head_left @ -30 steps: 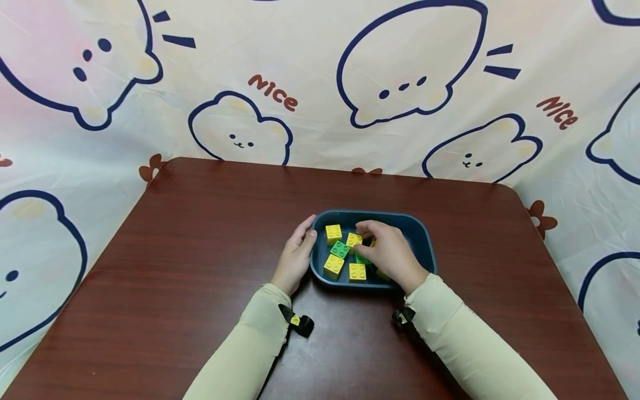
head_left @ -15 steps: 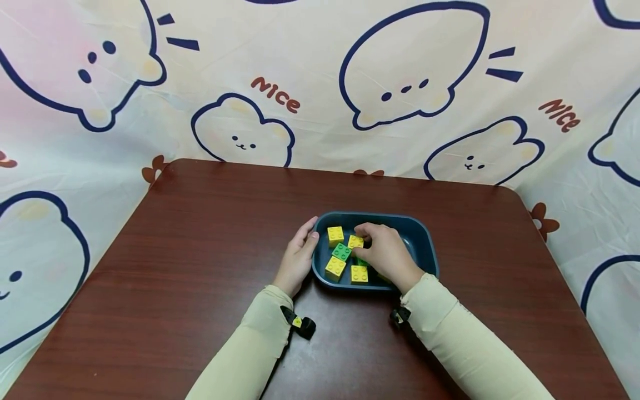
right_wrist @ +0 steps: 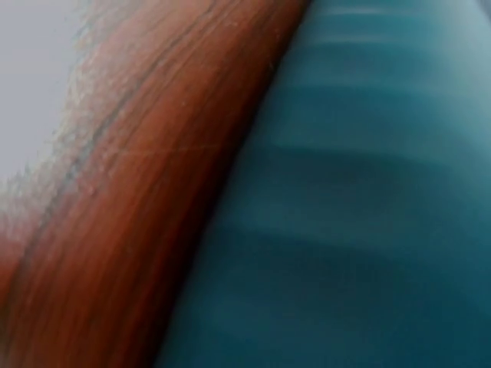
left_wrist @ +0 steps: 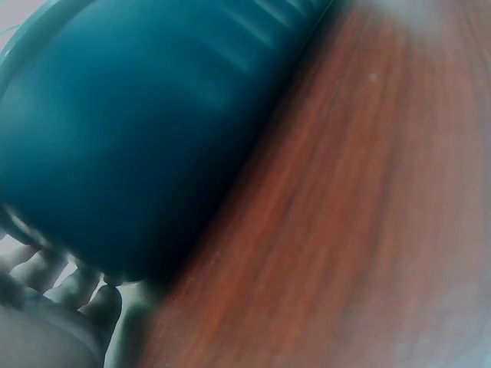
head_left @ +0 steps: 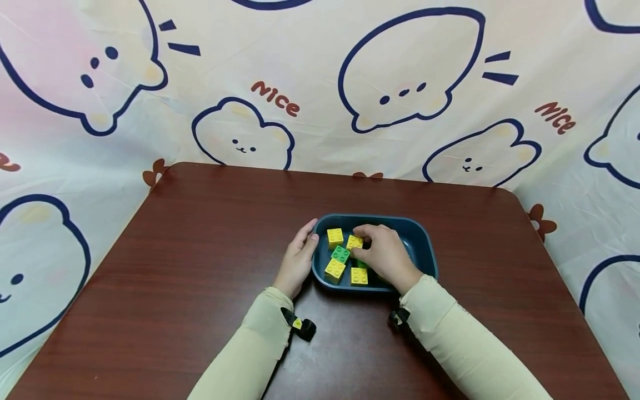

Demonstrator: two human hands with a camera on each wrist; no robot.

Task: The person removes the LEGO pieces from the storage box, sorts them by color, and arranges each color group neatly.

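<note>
In the head view, a dark blue tray [head_left: 424, 244] holds several yellow and green toy building bricks. My left hand [head_left: 296, 261] rests against the tray's left end, fingers fairly straight along the outer wall; the left wrist view shows those fingers [left_wrist: 73, 287] touching the blue wall [left_wrist: 115, 146]. Reaching over the tray, my right hand [head_left: 390, 258] pinches a yellow brick [head_left: 354, 242] between thumb and forefinger, low among the others. Beside it lie a green brick [head_left: 340, 254] and a yellow brick [head_left: 359, 276]. Part of another green brick [head_left: 362, 264] shows under the hand.
Another yellow brick [head_left: 335, 238] lies at the tray's back left, and one more yellow brick [head_left: 334, 270] at its front left. The brown wooden table [head_left: 210, 233] extends around the tray. A printed cloth [head_left: 320, 128] hangs behind the table.
My right hand has shifted slightly left, its thumb and forefinger drawing in on the yellow brick. A yellow brick seen behind its fingers is now covered. The left hand stays on the tray.
</note>
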